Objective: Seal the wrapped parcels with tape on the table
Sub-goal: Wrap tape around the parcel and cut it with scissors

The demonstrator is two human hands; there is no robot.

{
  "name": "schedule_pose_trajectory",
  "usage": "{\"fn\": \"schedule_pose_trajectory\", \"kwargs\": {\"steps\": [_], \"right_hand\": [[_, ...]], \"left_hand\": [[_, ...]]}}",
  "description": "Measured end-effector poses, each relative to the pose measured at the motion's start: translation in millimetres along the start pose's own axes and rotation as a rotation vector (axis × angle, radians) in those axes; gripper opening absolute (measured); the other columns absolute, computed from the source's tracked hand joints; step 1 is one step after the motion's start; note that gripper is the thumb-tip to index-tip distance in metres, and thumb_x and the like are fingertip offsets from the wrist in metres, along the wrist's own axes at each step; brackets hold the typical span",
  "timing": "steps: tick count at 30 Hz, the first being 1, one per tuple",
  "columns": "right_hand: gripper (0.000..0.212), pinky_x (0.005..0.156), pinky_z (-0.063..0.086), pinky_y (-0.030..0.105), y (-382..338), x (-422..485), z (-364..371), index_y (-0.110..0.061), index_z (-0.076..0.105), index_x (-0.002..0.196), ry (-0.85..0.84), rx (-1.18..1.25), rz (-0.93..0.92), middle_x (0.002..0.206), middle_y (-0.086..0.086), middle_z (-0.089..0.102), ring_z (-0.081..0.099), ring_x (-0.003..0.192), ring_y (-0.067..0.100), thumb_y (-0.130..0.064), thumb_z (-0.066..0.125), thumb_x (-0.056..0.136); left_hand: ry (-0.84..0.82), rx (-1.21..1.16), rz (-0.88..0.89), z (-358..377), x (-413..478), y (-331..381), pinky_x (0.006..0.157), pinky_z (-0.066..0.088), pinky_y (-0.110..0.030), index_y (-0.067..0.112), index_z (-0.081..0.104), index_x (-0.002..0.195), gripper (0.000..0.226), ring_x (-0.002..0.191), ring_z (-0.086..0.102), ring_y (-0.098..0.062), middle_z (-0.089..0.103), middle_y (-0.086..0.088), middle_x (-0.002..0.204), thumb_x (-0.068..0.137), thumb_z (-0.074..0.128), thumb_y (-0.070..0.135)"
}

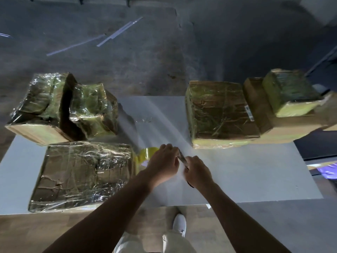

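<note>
A flat cardboard parcel [82, 172] wrapped in shiny film lies at the near left of the white table [246, 170]. A roll of yellowish tape [144, 156] sits against its right edge. My left hand [163, 164] grips the roll from above, its fingers curled over it. My right hand [197, 170] is just to the right and grips a thin dark tool [182, 156], likely scissors or a cutter, whose tip meets the left hand's fingers. More wrapped parcels stand at the far left [60, 106] and far right [218, 112].
A stack of brown boxes with a small wrapped parcel [290, 92] on top overhangs the table's far right corner. The table's near edge [182, 204] runs just before my legs and a white shoe [179, 224]. Grey concrete floor lies beyond the table.
</note>
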State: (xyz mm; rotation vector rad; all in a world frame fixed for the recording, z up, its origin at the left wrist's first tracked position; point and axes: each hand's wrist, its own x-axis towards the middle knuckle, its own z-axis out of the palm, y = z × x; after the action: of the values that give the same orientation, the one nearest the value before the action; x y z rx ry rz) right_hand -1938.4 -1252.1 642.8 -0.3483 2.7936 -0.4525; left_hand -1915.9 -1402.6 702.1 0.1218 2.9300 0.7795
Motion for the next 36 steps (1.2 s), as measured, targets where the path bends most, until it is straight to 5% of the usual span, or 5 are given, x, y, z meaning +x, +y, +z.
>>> {"fn": "schedule_pose_trajectory", "kwargs": {"steps": [9,19,23,30,36], "right_hand": [[0.047,0.096,0.048,0.029,0.0,-10.3,14.9,-0.013,0.041,0.134,-0.128,-0.150,0.212,0.131,0.014,0.038,0.053,0.114,0.022,-0.030,0.059,0.093],[0.028,0.085,0.050,0.029,-7.5,-6.9,1.7,-0.011,0.050,0.118,-0.184,-0.178,0.258,0.114,0.010,0.062,0.062,0.105,0.024,-0.022,0.056,0.094],[0.030,0.075,0.045,0.028,-8.3,3.3,-15.9,-0.007,0.053,0.114,-0.332,0.015,0.221,0.103,0.009,0.064,0.062,0.094,0.025,-0.020,0.060,0.088],[0.029,0.068,0.057,0.035,-50.7,8.8,-47.0,0.000,0.058,0.114,-0.335,0.790,0.212,0.085,0.021,0.069,0.067,0.066,0.026,-0.003,0.062,0.086],[0.016,0.056,0.052,0.022,-80.4,4.0,-64.7,-0.004,0.066,0.103,-0.388,0.906,0.184,0.071,0.011,0.067,0.066,0.060,0.014,-0.010,0.064,0.088]], "left_hand": [[-0.012,-0.013,-0.056,-1.4,-5.6,-5.6,0.083,0.046,-0.034,0.008,0.061,0.106,0.021,0.101,0.052,-0.022,0.057,-0.008,0.106,0.094,0.044,0.013],[0.101,-0.004,-0.133,-40.2,-2.4,-22.6,0.083,0.044,-0.032,0.010,0.063,0.104,0.021,0.105,0.054,-0.026,0.059,-0.009,0.108,0.090,0.048,0.012],[0.166,-0.046,-0.164,-58.2,-3.0,-30.1,0.080,0.045,-0.033,0.007,0.064,0.101,0.018,0.098,0.056,-0.028,0.060,-0.011,0.103,0.089,0.049,0.009],[0.330,-0.150,-0.185,-74.7,-22.0,-53.3,0.067,0.041,-0.025,0.003,0.066,0.092,0.011,0.077,0.061,-0.028,0.063,-0.013,0.089,0.084,0.060,0.001],[0.350,-0.147,-0.163,-88.7,-29.2,-66.5,0.065,0.044,-0.025,0.002,0.067,0.093,0.012,0.074,0.060,-0.020,0.065,-0.012,0.089,0.082,0.062,-0.001]]}}
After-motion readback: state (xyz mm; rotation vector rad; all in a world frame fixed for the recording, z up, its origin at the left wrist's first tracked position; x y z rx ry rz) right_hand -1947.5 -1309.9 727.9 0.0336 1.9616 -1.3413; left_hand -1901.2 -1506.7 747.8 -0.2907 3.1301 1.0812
